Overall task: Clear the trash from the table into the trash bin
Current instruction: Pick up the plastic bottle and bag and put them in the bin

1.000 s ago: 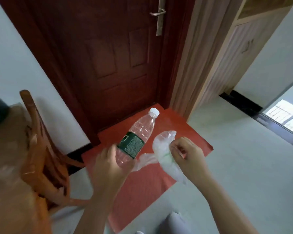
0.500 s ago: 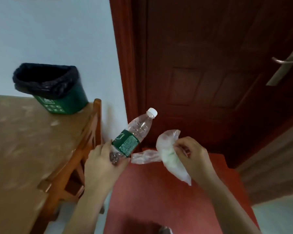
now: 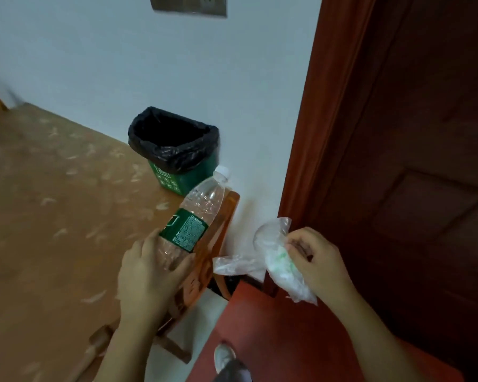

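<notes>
My left hand grips the lower half of an empty clear plastic bottle with a green label and white cap, tilted so the cap points up toward the trash bin. The green trash bin, lined with a black bag, stands on the far right corner of the brown table, against the white wall. My right hand pinches a crumpled clear plastic bag with green print, held off the table's right side, in front of the door.
An orange wooden chair is tucked at the table's right edge, under the bottle. A dark red door fills the right. A red mat lies on the pale floor, and a shoe shows at the bottom.
The view has swung left from the door to the table. The bin now sits just beyond the bottle. Both hands keep their holds on the bottle and bag.
</notes>
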Motion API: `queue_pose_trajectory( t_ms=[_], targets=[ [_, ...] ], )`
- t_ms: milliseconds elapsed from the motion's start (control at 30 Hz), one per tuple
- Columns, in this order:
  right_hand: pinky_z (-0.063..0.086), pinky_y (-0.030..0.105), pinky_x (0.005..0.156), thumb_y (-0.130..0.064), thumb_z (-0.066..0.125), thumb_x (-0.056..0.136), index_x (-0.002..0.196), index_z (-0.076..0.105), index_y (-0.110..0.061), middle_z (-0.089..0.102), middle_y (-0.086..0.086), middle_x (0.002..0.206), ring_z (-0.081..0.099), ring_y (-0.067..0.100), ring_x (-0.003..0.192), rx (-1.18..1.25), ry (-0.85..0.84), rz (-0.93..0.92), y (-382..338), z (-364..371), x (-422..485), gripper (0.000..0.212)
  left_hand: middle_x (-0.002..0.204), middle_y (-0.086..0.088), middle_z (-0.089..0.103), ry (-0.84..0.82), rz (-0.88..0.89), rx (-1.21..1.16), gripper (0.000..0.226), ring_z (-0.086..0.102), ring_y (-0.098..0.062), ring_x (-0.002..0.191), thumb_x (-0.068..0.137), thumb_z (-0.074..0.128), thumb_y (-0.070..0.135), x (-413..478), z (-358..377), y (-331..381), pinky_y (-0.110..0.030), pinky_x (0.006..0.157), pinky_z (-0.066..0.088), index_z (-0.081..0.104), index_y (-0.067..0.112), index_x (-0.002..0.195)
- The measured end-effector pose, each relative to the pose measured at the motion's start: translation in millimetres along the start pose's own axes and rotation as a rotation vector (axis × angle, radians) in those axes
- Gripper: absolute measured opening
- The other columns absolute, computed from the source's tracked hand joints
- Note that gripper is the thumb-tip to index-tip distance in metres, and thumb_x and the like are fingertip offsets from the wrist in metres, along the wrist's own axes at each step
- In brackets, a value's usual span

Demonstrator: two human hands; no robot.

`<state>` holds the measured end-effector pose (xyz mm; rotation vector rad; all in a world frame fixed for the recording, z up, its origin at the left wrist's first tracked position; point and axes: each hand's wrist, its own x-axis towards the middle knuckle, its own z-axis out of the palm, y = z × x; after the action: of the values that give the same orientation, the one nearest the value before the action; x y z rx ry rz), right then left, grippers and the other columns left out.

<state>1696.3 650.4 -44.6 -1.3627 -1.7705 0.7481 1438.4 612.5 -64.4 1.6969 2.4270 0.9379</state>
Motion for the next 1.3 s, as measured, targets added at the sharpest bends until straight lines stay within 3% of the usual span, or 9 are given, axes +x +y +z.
queue_pose_trajectory(
  t_ms=[133, 267, 367, 667, 833, 1000, 1167, 1300],
  targets=[
    [0.042, 0.02, 0.061, 0.004, 0.061, 0.079, 0.074, 0.061, -0.014, 0.06, 0.005, 0.074, 0.055, 0.015, 0.067, 0.005, -0.009, -0.055, -4, 16, 63, 0.019, 0.11, -0.014, 0.06, 0.048, -0.037, -0.049, 0.075, 0.051, -0.031, 0.101, 0.063, 0.079, 0.039, 58, 15, -2, -0.042, 0.08, 0.043, 0.05, 0.012, 0.126],
    [0.038, 0.009, 0.062, 0.004, 0.06, 0.079, 0.071, 0.055, -0.025, 0.058, -0.001, 0.073, 0.053, 0.005, 0.07, -0.019, -0.048, -0.102, -16, 38, 129, 0.031, 0.111, -0.015, 0.06, 0.067, -0.083, -0.055, 0.075, 0.051, -0.034, 0.101, 0.062, 0.079, 0.039, 111, 21, -16, -0.043, 0.08, 0.043, 0.051, 0.01, 0.125],
    [0.038, 0.01, 0.063, 0.001, 0.059, 0.08, 0.069, 0.052, -0.031, 0.059, 0.003, 0.074, 0.052, 0.008, 0.072, -0.056, -0.076, -0.138, -24, 60, 176, 0.035, 0.109, -0.014, 0.06, 0.122, -0.103, -0.053, 0.075, 0.051, -0.032, 0.1, 0.063, 0.079, 0.039, 149, 18, -33, -0.042, 0.078, 0.044, 0.051, 0.008, 0.125],
    [0.04, 0.006, 0.069, 0.001, 0.057, 0.082, 0.082, 0.061, -0.016, 0.059, -0.008, 0.08, 0.053, -0.002, 0.078, 0.009, -0.135, -0.322, -61, 114, 295, 0.018, 0.109, -0.014, 0.061, 0.234, -0.248, -0.021, 0.074, 0.052, -0.03, 0.1, 0.063, 0.079, 0.038, 206, 4, -59, -0.04, 0.078, 0.043, 0.052, 0.007, 0.125],
    [0.041, 0.008, 0.07, -0.001, 0.057, 0.083, 0.083, 0.063, -0.013, 0.061, -0.001, 0.084, 0.056, 0.009, 0.077, 0.074, -0.176, -0.42, -87, 141, 350, 0.013, 0.109, -0.013, 0.061, 0.307, -0.332, -0.001, 0.074, 0.053, -0.03, 0.1, 0.063, 0.079, 0.038, 220, -3, -64, -0.039, 0.079, 0.042, 0.051, 0.008, 0.125],
    [0.044, 0.016, 0.071, -0.008, 0.055, 0.086, 0.089, 0.063, -0.015, 0.062, 0.002, 0.092, 0.057, 0.015, 0.081, 0.021, -0.268, -0.446, -99, 172, 388, 0.011, 0.11, -0.01, 0.061, 0.363, -0.39, 0.023, 0.074, 0.053, -0.027, 0.1, 0.063, 0.078, 0.04, 232, -6, -61, -0.037, 0.079, 0.042, 0.051, 0.011, 0.126],
    [0.035, 0.0, 0.077, -0.01, 0.06, 0.084, 0.105, 0.062, -0.016, 0.06, -0.002, 0.099, 0.054, 0.008, 0.09, 0.001, -0.311, -0.51, -89, 174, 388, 0.022, 0.115, -0.009, 0.06, 0.391, -0.439, 0.042, 0.075, 0.051, -0.026, 0.104, 0.065, 0.076, 0.042, 245, -1, -51, -0.036, 0.081, 0.041, 0.049, 0.012, 0.128],
    [0.033, 0.005, 0.081, -0.014, 0.059, 0.085, 0.108, 0.06, -0.019, 0.058, -0.007, 0.102, 0.051, 0.005, 0.096, 0.004, -0.299, -0.487, -75, 162, 380, 0.024, 0.115, -0.009, 0.059, 0.358, -0.449, 0.112, 0.076, 0.051, -0.027, 0.103, 0.065, 0.074, 0.047, 255, 11, -37, -0.037, 0.081, 0.042, 0.048, 0.013, 0.128]
  ],
)
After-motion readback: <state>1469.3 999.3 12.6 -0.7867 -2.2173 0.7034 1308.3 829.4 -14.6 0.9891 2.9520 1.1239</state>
